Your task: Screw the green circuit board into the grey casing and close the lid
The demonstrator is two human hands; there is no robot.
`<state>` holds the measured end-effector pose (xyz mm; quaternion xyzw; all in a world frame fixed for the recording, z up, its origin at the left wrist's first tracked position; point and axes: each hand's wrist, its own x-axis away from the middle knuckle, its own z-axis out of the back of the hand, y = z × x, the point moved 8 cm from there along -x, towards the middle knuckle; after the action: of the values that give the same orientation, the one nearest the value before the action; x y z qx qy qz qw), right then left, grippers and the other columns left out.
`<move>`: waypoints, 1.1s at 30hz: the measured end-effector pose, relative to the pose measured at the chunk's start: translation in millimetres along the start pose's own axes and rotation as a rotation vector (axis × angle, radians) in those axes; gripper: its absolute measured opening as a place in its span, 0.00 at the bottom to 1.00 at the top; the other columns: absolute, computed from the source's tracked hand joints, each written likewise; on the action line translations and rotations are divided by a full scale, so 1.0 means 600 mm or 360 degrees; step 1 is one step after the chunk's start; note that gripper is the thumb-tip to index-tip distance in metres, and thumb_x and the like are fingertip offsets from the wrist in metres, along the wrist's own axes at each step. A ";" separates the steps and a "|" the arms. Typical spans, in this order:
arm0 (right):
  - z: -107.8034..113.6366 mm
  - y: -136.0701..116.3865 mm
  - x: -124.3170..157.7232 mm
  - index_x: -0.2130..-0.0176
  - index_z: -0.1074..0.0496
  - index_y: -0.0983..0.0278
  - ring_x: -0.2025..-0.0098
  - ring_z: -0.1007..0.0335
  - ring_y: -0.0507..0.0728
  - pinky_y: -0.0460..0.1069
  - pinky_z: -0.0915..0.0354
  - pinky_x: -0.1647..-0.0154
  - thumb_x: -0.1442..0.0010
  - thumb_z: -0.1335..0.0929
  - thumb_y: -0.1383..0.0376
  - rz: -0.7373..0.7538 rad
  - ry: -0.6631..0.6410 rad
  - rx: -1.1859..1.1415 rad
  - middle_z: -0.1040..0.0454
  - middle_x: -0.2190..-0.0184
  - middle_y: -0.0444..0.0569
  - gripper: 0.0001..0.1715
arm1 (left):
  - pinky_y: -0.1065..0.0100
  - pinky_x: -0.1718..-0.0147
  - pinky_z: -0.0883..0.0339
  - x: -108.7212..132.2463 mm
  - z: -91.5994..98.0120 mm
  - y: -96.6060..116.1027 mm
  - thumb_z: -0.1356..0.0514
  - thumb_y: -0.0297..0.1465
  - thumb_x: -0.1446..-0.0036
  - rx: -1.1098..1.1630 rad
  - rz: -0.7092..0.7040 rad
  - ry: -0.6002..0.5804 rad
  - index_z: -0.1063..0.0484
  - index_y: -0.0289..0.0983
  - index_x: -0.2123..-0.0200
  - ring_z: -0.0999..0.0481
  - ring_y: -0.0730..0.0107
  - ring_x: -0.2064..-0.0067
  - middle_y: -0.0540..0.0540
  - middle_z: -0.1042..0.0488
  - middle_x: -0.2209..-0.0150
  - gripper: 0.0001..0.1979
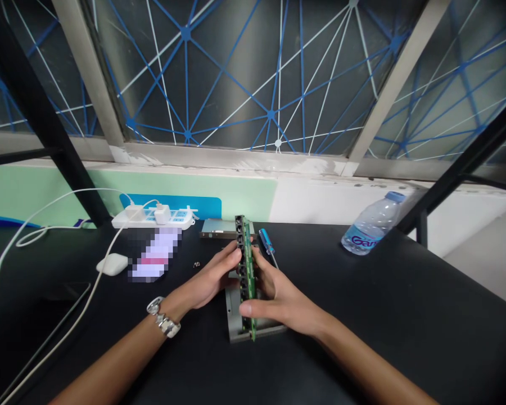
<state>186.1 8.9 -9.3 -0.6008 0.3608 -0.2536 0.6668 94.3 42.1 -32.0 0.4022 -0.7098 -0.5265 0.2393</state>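
Over the black table (362,315) right now, the left hand (211,275) and right hand (278,295) grip the green circuit board (248,281) from both sides, holding it upright against the grey metal bracket (233,315).

Surface finishes: the green circuit board (248,281) was glossy, the bracket (234,315) matt grey, the screwdriver handle (266,241) glossy blue plastic, the bottle (373,228) smooth clear plastic, the tabletop (341,304) matt black.
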 end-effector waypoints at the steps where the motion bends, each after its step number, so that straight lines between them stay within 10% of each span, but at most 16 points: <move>1: 0.000 -0.002 0.000 0.31 0.52 0.52 0.29 0.60 0.64 0.62 0.59 0.31 0.49 0.24 0.64 0.0013 0.0000 0.0005 0.53 0.30 0.49 0.56 | 0.52 0.48 0.41 0.000 0.002 0.000 0.48 0.44 0.35 -0.0022 -0.0011 0.0016 0.39 0.46 0.37 0.37 0.50 0.41 0.41 0.35 0.39 0.24; 19: 0.002 -0.016 -0.001 0.31 0.52 0.53 0.30 0.57 0.63 0.60 0.56 0.31 0.44 0.27 0.66 -0.0014 0.0007 -0.0121 0.53 0.30 0.46 0.50 | 0.55 0.48 0.38 -0.001 0.011 0.008 0.43 0.44 0.37 -0.0055 -0.0034 0.0126 0.34 0.42 0.42 0.33 0.54 0.44 0.41 0.30 0.45 0.23; 33: 0.070 -0.013 0.009 0.42 0.31 0.55 0.54 0.25 0.61 0.56 0.27 0.58 0.44 0.27 0.62 -0.0252 0.0255 -0.0114 0.25 0.49 0.51 0.31 | 0.56 0.52 0.36 0.009 0.040 0.064 0.41 0.35 0.38 -0.0319 0.0029 0.0021 0.37 0.44 0.38 0.32 0.52 0.44 0.38 0.32 0.43 0.24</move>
<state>223.0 29.3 -2.0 -0.6285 0.3733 -0.3397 0.5918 60.9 55.4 -4.3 0.3731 -0.6556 -0.5900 0.2878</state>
